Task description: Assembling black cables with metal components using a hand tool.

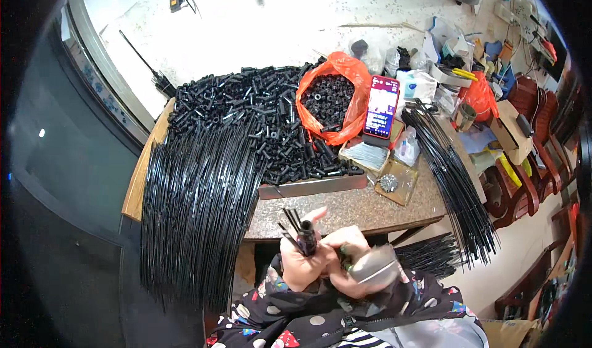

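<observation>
Below the table's front edge, my left hand (pixel 300 268) is closed around several thin black rods (pixel 291 217) and a short black tubular piece (pixel 306 237). The rods' ends stick up past the fingers, and the tube's round open end faces upward. Close against it on the right is my right hand (pixel 353 255), with its fingers curled in. Something dark green shows at these fingers. A pale, greyish shape (pixel 376 266) beside them is smeared by motion, and what the right hand grips is too blurred to make out.
Black tubular pieces (pixel 234 101) heap over the table (pixel 333 209) behind a metal strip (pixel 312 186). Long black rods (pixel 197 218) overhang the left front; another bundle (pixel 453 181) overhangs the right. An orange bag (pixel 345 67) holds black rings. A phone (pixel 382 106) stands beside it.
</observation>
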Motion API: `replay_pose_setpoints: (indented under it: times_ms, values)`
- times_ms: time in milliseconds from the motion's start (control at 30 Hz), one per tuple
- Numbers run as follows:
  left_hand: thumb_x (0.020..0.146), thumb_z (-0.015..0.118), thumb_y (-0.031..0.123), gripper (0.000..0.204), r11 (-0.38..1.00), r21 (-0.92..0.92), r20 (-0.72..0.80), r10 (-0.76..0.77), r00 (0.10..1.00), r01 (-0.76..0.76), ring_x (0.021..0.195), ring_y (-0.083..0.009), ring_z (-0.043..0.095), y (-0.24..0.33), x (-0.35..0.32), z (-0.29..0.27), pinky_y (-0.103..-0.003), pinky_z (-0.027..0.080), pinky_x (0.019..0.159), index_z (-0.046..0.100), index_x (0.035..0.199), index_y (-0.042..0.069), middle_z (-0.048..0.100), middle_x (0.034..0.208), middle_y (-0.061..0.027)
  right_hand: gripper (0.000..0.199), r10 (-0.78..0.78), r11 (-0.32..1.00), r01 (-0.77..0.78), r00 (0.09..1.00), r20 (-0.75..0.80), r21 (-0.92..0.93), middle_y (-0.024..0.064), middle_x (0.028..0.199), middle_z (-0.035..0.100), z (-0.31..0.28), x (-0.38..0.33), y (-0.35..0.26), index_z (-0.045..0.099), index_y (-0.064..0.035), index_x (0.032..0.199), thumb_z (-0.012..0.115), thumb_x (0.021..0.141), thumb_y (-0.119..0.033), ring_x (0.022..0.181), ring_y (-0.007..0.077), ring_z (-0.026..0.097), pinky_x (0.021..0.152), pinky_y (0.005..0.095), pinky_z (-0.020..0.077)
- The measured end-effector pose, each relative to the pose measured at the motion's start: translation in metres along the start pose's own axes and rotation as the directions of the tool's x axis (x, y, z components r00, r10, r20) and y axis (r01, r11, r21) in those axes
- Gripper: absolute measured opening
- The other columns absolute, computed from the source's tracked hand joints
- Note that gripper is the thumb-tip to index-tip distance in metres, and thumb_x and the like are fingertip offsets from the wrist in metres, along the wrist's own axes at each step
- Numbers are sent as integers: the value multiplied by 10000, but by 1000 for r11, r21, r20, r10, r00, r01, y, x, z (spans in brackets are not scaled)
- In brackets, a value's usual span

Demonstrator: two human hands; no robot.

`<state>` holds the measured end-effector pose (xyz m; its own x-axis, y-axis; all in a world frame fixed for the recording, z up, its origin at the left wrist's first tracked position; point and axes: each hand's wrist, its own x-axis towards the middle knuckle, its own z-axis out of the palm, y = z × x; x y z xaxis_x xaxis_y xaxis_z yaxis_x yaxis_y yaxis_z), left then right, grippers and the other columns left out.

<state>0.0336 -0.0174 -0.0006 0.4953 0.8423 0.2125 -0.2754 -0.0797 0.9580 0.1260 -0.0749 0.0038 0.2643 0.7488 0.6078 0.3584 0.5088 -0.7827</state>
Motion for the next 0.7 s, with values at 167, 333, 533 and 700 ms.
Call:
replay_pose_setpoints:
  times_ms: [167,333,533,700]
  values:
    - [597,641,143,463,989,14,52,147,988,-148,494,-22,314,-5,4,1,-164,276,456,444,974,-41,341,549,65,166,167,916,-98,975,-147,388,72,738,473,11,-3,-4,422,3,799,506,656,16,679,132,469,598,219,369]
    - [577,653,98,502,975,-224,120,22,993,5,510,-14,327,-2,5,0,-151,306,493,421,1000,-44,333,559,67,177,378,801,-329,926,2,500,66,708,484,7,3,-13,379,-4,791,515,679,8,639,89,461,584,199,372]
    - [564,675,192,634,984,106,140,128,982,-143,699,-69,450,-1,6,-5,-198,367,647,350,1044,-65,479,736,-33,220,286,869,-198,949,-135,453,44,736,449,13,5,-17,385,-20,791,550,648,7,659,98,443,612,202,362]
    - [589,658,144,498,998,-64,444,36,895,-8,695,-45,431,23,3,-13,-183,358,645,424,998,-15,499,760,-20,222,359,843,-357,930,72,402,37,668,445,-1,18,-23,388,-19,788,528,627,45,565,82,432,507,194,355]
